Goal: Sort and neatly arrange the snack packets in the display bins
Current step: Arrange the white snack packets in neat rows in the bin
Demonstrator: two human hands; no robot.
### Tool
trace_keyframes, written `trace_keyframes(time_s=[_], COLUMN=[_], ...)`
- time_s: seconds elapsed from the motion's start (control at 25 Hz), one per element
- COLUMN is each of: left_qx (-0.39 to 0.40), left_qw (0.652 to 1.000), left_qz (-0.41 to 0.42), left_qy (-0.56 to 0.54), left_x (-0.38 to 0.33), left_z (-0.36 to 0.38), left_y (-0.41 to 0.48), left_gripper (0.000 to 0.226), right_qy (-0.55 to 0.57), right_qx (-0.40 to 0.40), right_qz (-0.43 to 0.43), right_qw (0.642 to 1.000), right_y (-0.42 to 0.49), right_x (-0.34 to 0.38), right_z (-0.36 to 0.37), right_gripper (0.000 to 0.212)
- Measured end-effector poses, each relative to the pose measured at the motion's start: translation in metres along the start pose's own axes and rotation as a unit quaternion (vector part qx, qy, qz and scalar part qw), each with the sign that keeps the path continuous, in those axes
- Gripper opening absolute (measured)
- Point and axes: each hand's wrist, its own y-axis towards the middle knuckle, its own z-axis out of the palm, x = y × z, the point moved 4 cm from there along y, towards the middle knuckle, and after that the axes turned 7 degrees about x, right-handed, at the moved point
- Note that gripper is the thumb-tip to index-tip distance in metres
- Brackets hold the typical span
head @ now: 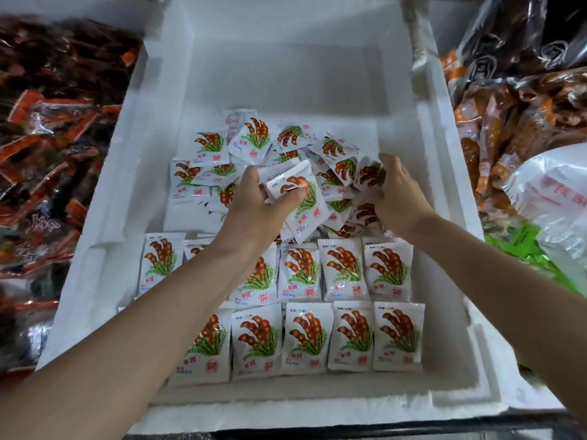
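Note:
A white foam bin (104,198) holds white snack packets printed with brown pods and green leaves. Two neat rows of upright packets (346,335) fill its near part. Behind them lies a loose heap of the same packets (219,154). My left hand (254,211) grips a small stack of packets (305,204) above the heap's middle. My right hand (397,195) reaches into the heap's right side and pinches one packet (368,176) between its fingers and thumb.
The far half of the foam bin shows bare white floor (286,77). A bin of red and dark wrapped snacks (47,138) lies at the left. Orange packets (508,122), a white plastic bag (556,192) and green packets (524,242) are at the right.

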Motion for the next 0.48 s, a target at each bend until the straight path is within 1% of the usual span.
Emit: trace_keyframes(time_s=[0.12,0.2,0.36,0.4,0.48], left_qx=[0.011,0.013,0.015,0.014,0.005], left_qw=[1.000,1.000,1.000,1.000,1.000], left_qz=[-0.006,-0.007,-0.002,0.002,0.017], left_qy=[-0.003,0.002,0.016,0.021,0.026], left_x=[0.000,0.002,0.004,0.004,0.001], left_z=[0.005,0.006,0.007,0.007,0.006], left_y=[0.009,0.012,0.012,0.011,0.006], left_gripper=[0.038,0.038,0.044,0.045,0.039], right_qy=[-0.040,-0.085,-0.162,-0.169,-0.166], right_qx=[0.029,0.013,-0.054,-0.070,-0.126], right_qz=[0.058,0.063,-0.002,-0.019,-0.052], right_qw=[0.997,0.994,0.985,0.983,0.977], right_y=[0.025,0.030,0.015,0.008,-0.006], right_x=[-0.009,-0.010,0.000,0.003,0.009], right_z=[-0.003,-0.005,-0.015,-0.018,-0.027], right_gripper=[0.061,0.059,0.033,0.029,0.025])
